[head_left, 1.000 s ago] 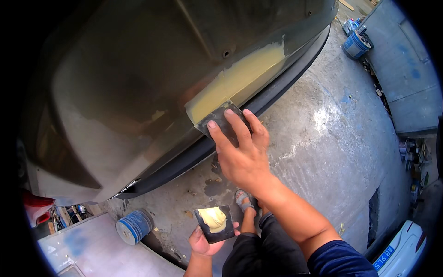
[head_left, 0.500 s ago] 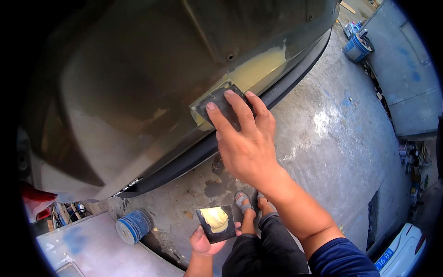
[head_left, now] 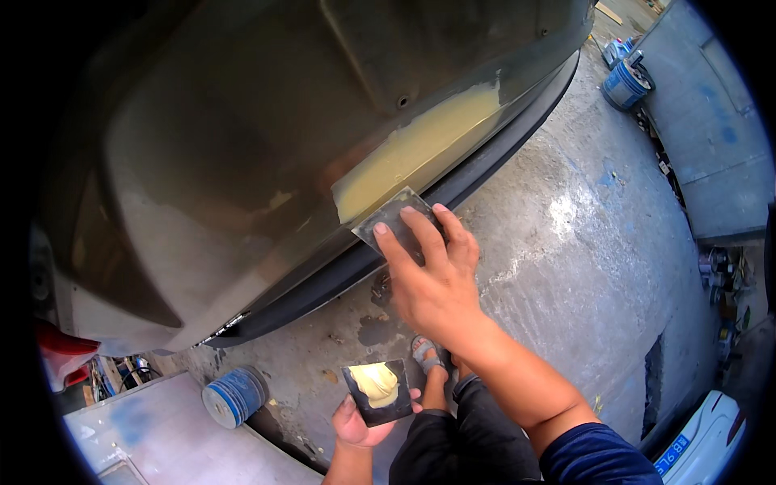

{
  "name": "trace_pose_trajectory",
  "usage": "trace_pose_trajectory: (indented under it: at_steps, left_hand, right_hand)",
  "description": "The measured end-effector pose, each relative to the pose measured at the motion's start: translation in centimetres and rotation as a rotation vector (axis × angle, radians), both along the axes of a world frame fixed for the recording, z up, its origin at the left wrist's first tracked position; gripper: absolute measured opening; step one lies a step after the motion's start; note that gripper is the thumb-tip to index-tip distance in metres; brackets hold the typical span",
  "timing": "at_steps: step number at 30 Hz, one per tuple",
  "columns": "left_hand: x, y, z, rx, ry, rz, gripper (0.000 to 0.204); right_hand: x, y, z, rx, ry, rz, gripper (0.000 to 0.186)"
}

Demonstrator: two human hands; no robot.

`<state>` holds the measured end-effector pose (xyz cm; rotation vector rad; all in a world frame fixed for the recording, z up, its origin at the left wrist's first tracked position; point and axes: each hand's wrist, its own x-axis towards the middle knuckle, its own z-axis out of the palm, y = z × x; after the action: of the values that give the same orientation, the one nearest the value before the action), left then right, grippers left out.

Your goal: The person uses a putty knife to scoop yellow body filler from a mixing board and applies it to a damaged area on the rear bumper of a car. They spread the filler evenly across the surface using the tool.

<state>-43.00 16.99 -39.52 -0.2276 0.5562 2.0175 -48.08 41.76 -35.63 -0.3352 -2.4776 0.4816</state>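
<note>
My right hand point(head_left: 436, 275) grips a dark flat putty spreader point(head_left: 390, 218), fingertips spread over its face and the thumb hidden. The spreader lies at the lower edge of a pale yellow putty patch point(head_left: 416, 149) on a dark car body panel point(head_left: 218, 137). Below the patch runs a black curved trim strip point(head_left: 323, 283). Lower down, my left hand point(head_left: 362, 424) holds a dark square plate point(head_left: 386, 414) from beneath, and a mound of yellow putty point(head_left: 376, 382) rests on it.
A blue bucket point(head_left: 235, 396) lies at lower left by a pale panel point(head_left: 153, 440). Another blue bucket point(head_left: 626, 84) stands at upper right next to a grey panel point(head_left: 715, 121). My feet are on the concrete floor point(head_left: 582, 267). A white car part point(head_left: 703, 440) shows at lower right.
My right hand and the spreader have moved slightly down off the putty, uncovering the patch's lower left part, which is now a continuous yellow layer. My left hand is unchanged.
</note>
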Motion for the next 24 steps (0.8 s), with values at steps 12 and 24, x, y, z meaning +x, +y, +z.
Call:
trace_pose_trajectory:
  at_steps: [12,24]
  left_hand:
    - [0.2,0.3,0.0,0.016,-0.019,-0.016,0.072]
    - [0.3,0.5,0.1,-0.031,-0.041,-0.013,0.072]
  right_hand:
    - [-2.9,4.4,2.5,0.029,0.163,-0.033,0.056]
    - [-1.8,3.7,0.0,-0.010,0.095,0.008,0.055]
